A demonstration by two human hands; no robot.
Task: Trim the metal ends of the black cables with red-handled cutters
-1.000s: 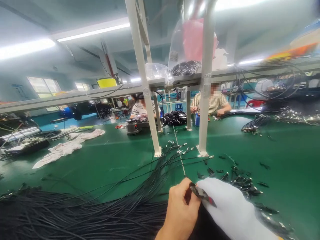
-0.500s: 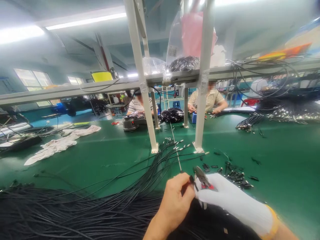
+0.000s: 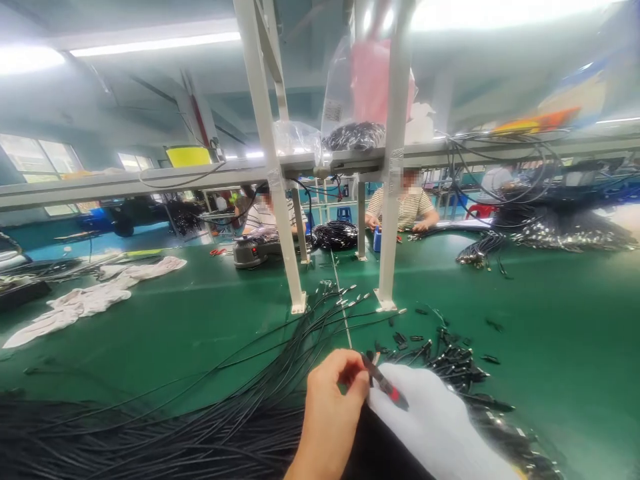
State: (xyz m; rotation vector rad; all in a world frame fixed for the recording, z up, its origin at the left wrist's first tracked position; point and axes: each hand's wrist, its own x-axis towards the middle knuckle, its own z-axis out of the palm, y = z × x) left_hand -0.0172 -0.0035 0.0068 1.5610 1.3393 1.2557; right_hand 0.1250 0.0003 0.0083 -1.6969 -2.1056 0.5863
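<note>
My left hand (image 3: 334, 393), bare, is closed in a pinch with thumb and forefinger together. What it pinches is small and hidden at the fingertips. Right beside it, my right hand (image 3: 430, 407) in a white glove is wrapped around cutting pliers (image 3: 383, 380) with red on the handle. The pliers' jaws reach close to my left fingertips; I cannot tell whether they touch the piece there. Long black cables (image 3: 240, 400) spread to the left and below the hands. Beyond my right hand lies a pile of short black connector pieces (image 3: 453, 363).
White metal posts (image 3: 287, 247) rise from the green table (image 3: 200, 313) and carry a shelf (image 3: 340, 163). A white cloth (image 3: 95, 297) lies at left, near a grey device (image 3: 250, 253). A coiled black cable bundle (image 3: 335, 235) sits farther back. Two people work across the table.
Both hands have shifted slightly left and down in view. The pliers have turned, showing their jaws edge-on near my left fingertips. More of the connector pile shows.
</note>
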